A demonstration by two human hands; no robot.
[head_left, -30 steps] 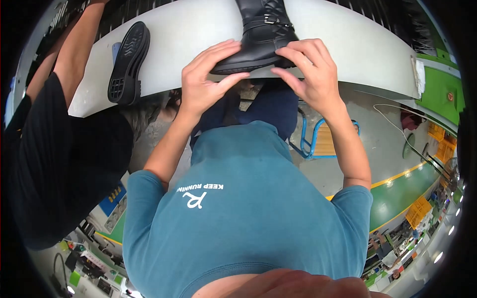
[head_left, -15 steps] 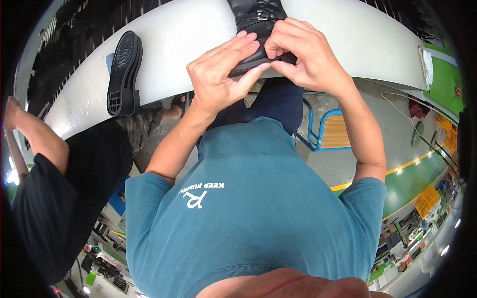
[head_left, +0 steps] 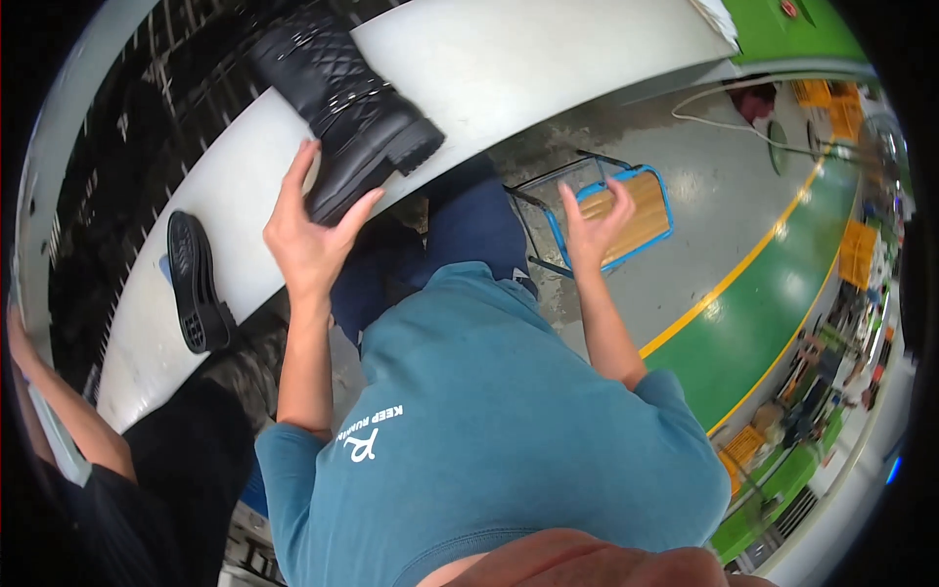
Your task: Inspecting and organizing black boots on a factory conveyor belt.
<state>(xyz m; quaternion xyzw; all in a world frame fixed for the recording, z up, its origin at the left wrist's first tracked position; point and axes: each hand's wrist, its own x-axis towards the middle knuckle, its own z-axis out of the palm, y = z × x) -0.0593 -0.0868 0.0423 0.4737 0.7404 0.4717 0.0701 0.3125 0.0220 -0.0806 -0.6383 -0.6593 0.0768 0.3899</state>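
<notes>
A black boot (head_left: 364,132) with a quilted shaft and buckled straps lies tilted at the white table's edge, its toe pointing toward me and its heel to the right. My left hand (head_left: 308,240) grips the toe, with the thumb by the sole and the fingers along the other side. My right hand (head_left: 599,227) is away from the boot, in the air over the floor area on the right. Its thumb and fingers are apart and hold nothing. To the left, a loose black shoe sole (head_left: 193,279) lies on the table, tread up.
The white tabletop (head_left: 509,64) curves across the front, with dark slatted racking (head_left: 117,127) beyond it. A blue-framed stool with a wooden seat (head_left: 631,217) stands on the right. Another person's arm (head_left: 73,416) is at the left. A green machine (head_left: 802,29) stands far right.
My right hand has left the boot and swung out to the right, opening. The boot has turned, and my left hand has shifted to its toe. The whole view has rotated.
</notes>
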